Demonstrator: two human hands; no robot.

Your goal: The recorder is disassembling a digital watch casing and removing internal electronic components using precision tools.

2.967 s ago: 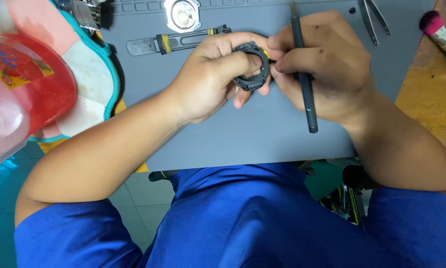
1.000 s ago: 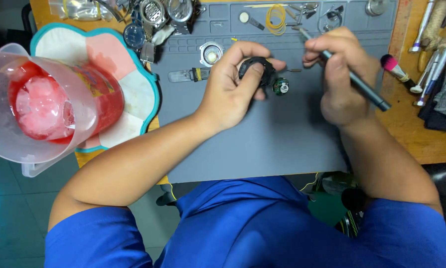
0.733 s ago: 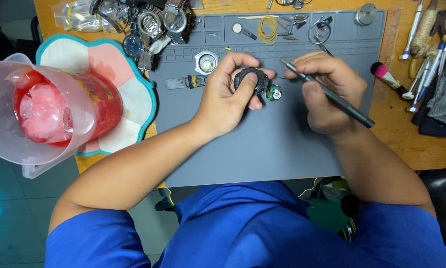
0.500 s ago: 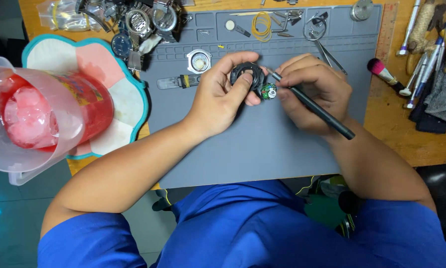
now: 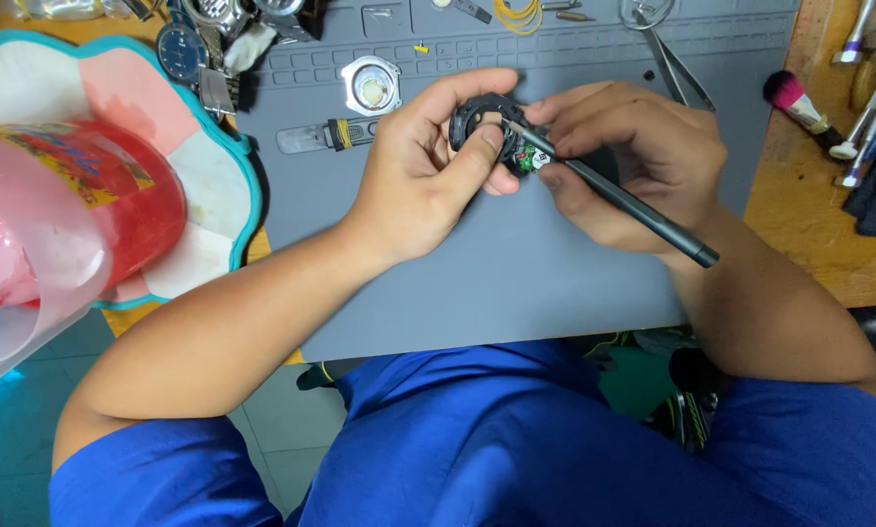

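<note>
Closing in since a moment ago, the right hand (image 5: 633, 161), gripping a black screwdriver (image 5: 614, 195), now sets its tip into the black watch case (image 5: 482, 122) pinched by the left hand (image 5: 423, 166) over the grey mat (image 5: 516, 283), so work on the case looks underway.

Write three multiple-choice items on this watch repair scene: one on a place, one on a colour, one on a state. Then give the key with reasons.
1. Where does the black watch case sit?
A. flat on the mat
B. in the left hand
C. on the tray

2. What colour are the bristles of the small brush on the wooden bench?
A. pink
B. green
C. white

3. How is the dark pen-like tool being used?
A. lying loose on the mat
B. held in the right hand, tip at the case
C. stuck in the plastic jug

Key: B, the left hand grips the case above the grey mat. A, the brush head is pink. B, the right hand pinches the tool with its tip at the case.
</note>
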